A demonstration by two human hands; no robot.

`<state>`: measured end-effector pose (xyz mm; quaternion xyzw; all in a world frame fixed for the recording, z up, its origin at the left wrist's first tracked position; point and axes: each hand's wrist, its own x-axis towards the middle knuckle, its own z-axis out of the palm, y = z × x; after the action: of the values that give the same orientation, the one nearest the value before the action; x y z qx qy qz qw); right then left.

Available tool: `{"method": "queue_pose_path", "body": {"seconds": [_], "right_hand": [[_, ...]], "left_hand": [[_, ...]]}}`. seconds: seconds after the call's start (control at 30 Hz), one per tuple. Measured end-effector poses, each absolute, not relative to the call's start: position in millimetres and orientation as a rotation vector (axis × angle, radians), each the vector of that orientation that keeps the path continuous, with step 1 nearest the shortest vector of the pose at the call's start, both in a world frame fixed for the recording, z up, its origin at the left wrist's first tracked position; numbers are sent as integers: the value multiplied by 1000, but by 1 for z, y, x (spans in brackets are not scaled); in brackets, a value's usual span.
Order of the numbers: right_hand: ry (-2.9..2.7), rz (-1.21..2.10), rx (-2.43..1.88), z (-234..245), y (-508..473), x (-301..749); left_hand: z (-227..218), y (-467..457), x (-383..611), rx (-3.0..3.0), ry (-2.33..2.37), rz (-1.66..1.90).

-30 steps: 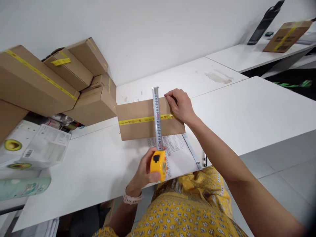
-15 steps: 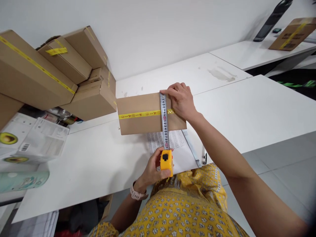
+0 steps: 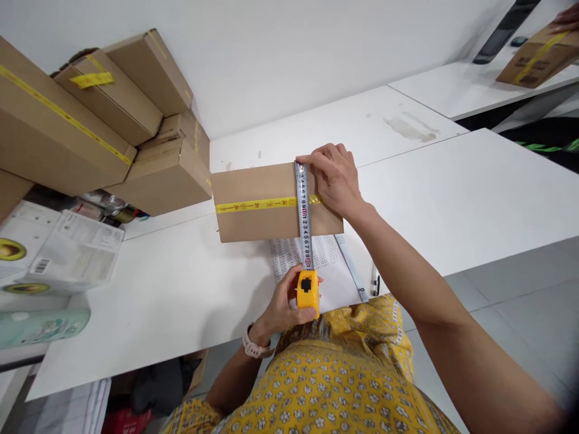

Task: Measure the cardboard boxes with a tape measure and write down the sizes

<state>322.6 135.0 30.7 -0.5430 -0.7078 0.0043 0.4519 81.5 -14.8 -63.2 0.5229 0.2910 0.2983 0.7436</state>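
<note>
A brown cardboard box (image 3: 257, 205) sealed with yellow tape lies on the white table (image 3: 172, 295). My left hand (image 3: 283, 304) grips a yellow tape measure case (image 3: 308, 290) near the table's front edge. Its steel blade (image 3: 303, 211) runs up across the box top to the far edge. My right hand (image 3: 332, 178) rests on the box's right end, with its fingertips pinching the blade's tip down at the far edge. A printed sheet (image 3: 325, 265) lies under the box's near side.
Several taped cardboard boxes (image 3: 90, 126) are stacked at the left. Below them sit white cartons with avocado pictures (image 3: 49, 253) and a pale green bottle (image 3: 40, 328). A pen (image 3: 374, 282) lies right of the sheet. On the far right table another person's hand holds a box (image 3: 538, 57).
The blade tip, earlier sticking out past the box's far edge, now sits at that edge under my right fingers. The case and blade shifted right, and the blade lies flat across the box.
</note>
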Motion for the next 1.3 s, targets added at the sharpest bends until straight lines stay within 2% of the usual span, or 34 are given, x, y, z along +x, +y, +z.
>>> {"method": "queue_pose_path", "body": {"seconds": [0.2, 0.3, 0.53, 0.63, 0.77, 0.9, 1.03, 1.13, 1.3], "right_hand": [[-1749, -47, -1395, 31, 116, 316], [-1751, -55, -1409, 18, 87, 311], [-1859, -39, -1361, -39, 17, 305], [-1695, 20, -1347, -30, 4, 309], [-1224, 224, -1198, 12, -2, 325], [-1092, 366, -1136, 38, -15, 340], [-1080, 406, -1166, 32, -38, 329], [-1279, 416, -1120, 18, -53, 306], [-1544, 239, -1069, -13, -59, 278]], "left_hand": [[-32, -16, 50, 1348, 699, 945], [-31, -5, 40, 1381, 798, 1028], [-49, -6, 33, 1510, 959, 855], [-43, -14, 37, 1632, 909, 688], [-35, -19, 44, 1919, 807, 424], [-35, -20, 48, 2097, 695, 341], [-35, -21, 50, 2029, 779, 382], [-33, -23, 53, 1945, 812, 492], [-18, -27, 55, 1972, 684, 681]]}}
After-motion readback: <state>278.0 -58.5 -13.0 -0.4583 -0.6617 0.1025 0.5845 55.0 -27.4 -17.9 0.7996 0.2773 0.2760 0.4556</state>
